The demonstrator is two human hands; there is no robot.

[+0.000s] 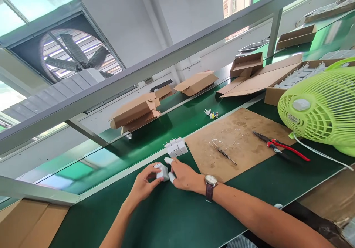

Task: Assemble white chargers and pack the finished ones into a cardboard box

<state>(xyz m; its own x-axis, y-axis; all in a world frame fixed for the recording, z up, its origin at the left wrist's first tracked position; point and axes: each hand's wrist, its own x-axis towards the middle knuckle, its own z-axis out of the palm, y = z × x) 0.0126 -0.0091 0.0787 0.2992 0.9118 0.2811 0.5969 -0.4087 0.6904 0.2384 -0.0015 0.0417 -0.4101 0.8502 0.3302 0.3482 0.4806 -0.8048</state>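
Observation:
Between the thumb and fingers of my left hand (144, 183) is a small white plug adapter (163, 172), held just at the green work surface. My right hand (183, 175) is close on the adapter's right side, thumb and index finger apart. White covers sit on those fingertips, and a watch (210, 185) is on that wrist. Whether the right thumb touches the adapter is hard to make out. Just beyond my hands stands a small cluster of white plug adapters (176, 148), their metal pins pointing up and back.
Right of my hands lies a brown board (238, 129) with tweezers (224, 154) and red-handled pliers (280, 146). A green fan (318, 104) stands at the right, its cable trailing. Small electronic parts (213, 115) and cardboard boxes (135, 111) lie further back. A metal rail (166, 61) crosses above.

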